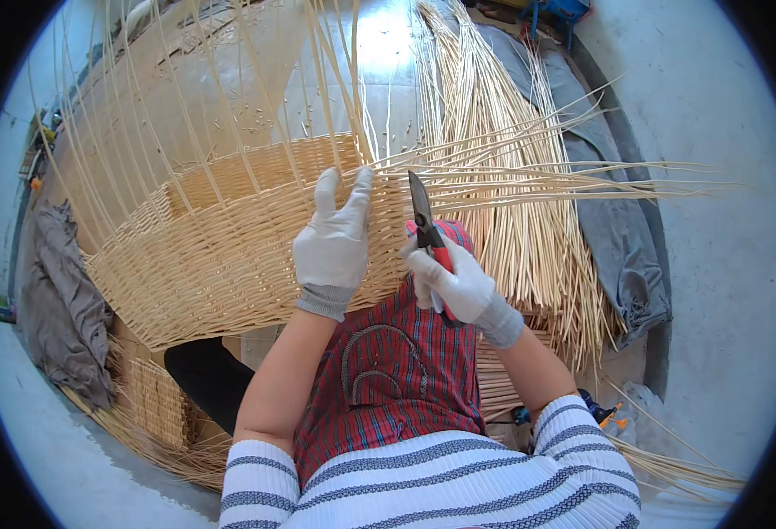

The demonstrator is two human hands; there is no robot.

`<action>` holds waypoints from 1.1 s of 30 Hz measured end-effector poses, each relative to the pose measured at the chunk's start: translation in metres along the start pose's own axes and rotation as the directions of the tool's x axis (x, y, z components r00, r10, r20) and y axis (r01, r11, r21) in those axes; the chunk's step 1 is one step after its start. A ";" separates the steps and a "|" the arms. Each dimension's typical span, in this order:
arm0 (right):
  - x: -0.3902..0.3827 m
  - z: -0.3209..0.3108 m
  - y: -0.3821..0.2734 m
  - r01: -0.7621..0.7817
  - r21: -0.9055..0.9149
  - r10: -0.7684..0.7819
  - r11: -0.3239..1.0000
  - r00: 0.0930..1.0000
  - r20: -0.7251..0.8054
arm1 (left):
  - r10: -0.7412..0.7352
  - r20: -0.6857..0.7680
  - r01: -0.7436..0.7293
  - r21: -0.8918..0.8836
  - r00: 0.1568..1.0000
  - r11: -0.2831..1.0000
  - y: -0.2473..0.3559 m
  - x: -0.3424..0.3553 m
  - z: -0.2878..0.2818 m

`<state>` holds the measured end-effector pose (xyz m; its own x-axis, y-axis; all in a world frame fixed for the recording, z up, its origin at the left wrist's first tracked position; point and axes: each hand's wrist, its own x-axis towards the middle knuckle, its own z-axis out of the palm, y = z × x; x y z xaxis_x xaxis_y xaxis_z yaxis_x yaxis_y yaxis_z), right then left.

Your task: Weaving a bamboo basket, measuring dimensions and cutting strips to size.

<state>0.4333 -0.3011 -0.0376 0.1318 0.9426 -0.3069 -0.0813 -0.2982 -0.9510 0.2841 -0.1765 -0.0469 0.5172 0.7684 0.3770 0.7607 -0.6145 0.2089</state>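
The gloved left hand (333, 240) lies open on the rim of the half-woven wicker basket (220, 256) resting on the lap (over a red plaid apron (392, 370)). The right hand (458, 284) grips red-handled shears (425, 222), blades up, beside loose stakes. A willow bundle (511, 185) lies behind; grey cloth (62, 300) at left.

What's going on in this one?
A person in white gloves is working on a half-woven wicker basket propped against their lap. The left hand presses on the basket's rim where loose rods stick out sideways, and the right hand holds red-handled shears, blades up beside those rods. A bundle of willow rods lies behind on the floor, with grey cloth beside it.
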 end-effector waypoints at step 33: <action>0.146 0.001 -0.210 0.398 -0.416 -0.050 -0.818 0.671 0.740 | 0.043 0.247 0.001 -0.176 0.968 0.984 0.086 0.100 0.021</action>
<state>0.4685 -0.1007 0.1178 -0.6386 0.7584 -0.1305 0.5298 0.5562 0.6402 0.4092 -0.1485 -0.0100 0.6303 0.7615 0.1511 0.6805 -0.6355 0.3647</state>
